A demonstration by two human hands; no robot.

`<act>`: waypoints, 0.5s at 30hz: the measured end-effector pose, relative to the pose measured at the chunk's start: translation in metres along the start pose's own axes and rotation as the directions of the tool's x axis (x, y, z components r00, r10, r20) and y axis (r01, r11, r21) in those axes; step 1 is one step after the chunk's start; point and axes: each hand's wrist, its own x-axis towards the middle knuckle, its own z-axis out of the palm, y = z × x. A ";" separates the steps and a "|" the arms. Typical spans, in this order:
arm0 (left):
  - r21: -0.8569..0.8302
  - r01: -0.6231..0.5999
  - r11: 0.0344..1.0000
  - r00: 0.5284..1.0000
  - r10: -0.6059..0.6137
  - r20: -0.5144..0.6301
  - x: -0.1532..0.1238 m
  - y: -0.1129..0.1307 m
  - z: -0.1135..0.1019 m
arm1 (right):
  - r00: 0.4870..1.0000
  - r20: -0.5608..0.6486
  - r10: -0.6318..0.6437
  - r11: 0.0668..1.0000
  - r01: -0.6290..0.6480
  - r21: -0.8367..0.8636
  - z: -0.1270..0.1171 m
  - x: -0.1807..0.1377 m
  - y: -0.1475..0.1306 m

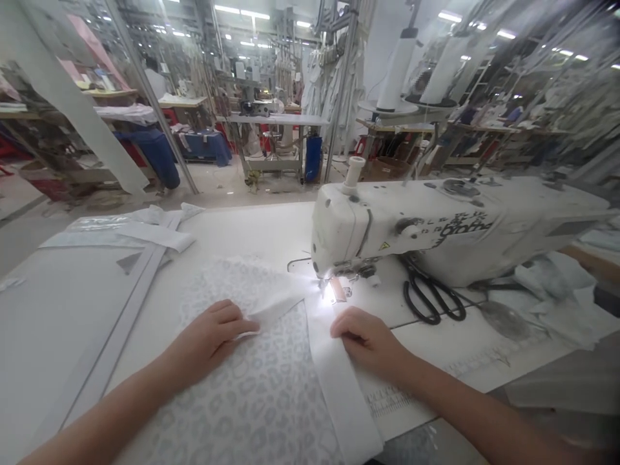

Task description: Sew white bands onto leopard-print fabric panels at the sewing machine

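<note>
A pale fabric with a grey leopard print [242,394] lies over the table in front of the sewing machine [387,219]. My left hand [220,332] pinches a raised fold of this cloth between thumb and index finger. Along the cloth's right side runs a plain white fabric strip [336,381], leading up to the lit needle area [327,290]. My right hand [365,339] is closed on the strip's right edge, just in front of the presser foot. Its fingertips are curled under and partly hidden.
Black-handled scissors [433,297] lie under the machine arm. Scrap cloth [557,297] is heaped at the right, beyond a ruler marking [397,400] on the table. White strips and pieces [130,232] lie at the left. Thread cones [397,71] stand behind the machine.
</note>
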 end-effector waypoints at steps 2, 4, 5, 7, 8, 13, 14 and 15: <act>-0.002 0.016 1.000 1.000 -0.016 -0.002 0.000 -0.001 0.000 | 1.000 -0.013 -0.003 1.000 0.003 -0.005 -0.001 0.001 -0.001; 0.002 0.035 0.999 0.999 -0.035 -0.004 -0.001 -0.002 0.000 | 1.000 -0.020 -0.013 1.000 0.013 -0.009 -0.001 0.001 -0.002; 0.007 0.043 0.999 0.999 -0.043 -0.007 -0.001 -0.003 0.000 | 1.000 -0.024 -0.017 1.000 0.017 -0.010 -0.002 0.001 -0.002; 0.021 0.051 0.998 0.999 -0.051 -0.018 -0.001 -0.003 -0.001 | 0.999 -0.032 -0.018 1.000 0.018 -0.015 -0.002 0.001 -0.002; 0.027 0.054 0.998 0.998 -0.053 -0.024 -0.001 -0.003 -0.002 | 0.999 -0.035 -0.018 1.000 0.017 -0.018 -0.002 0.001 -0.002; 0.028 0.084 0.996 0.995 -0.082 -0.063 0.000 -0.001 -0.003 | 0.999 -0.051 -0.021 0.999 0.019 -0.026 -0.002 0.001 -0.004; 0.023 0.101 0.995 0.993 -0.099 -0.069 0.001 0.000 -0.003 | 0.998 -0.053 -0.021 0.999 0.019 -0.026 -0.002 0.001 -0.004; 0.016 0.125 0.992 0.989 -0.124 -0.075 0.001 0.001 -0.003 | 0.998 -0.054 -0.022 0.999 0.020 -0.028 -0.002 0.001 -0.004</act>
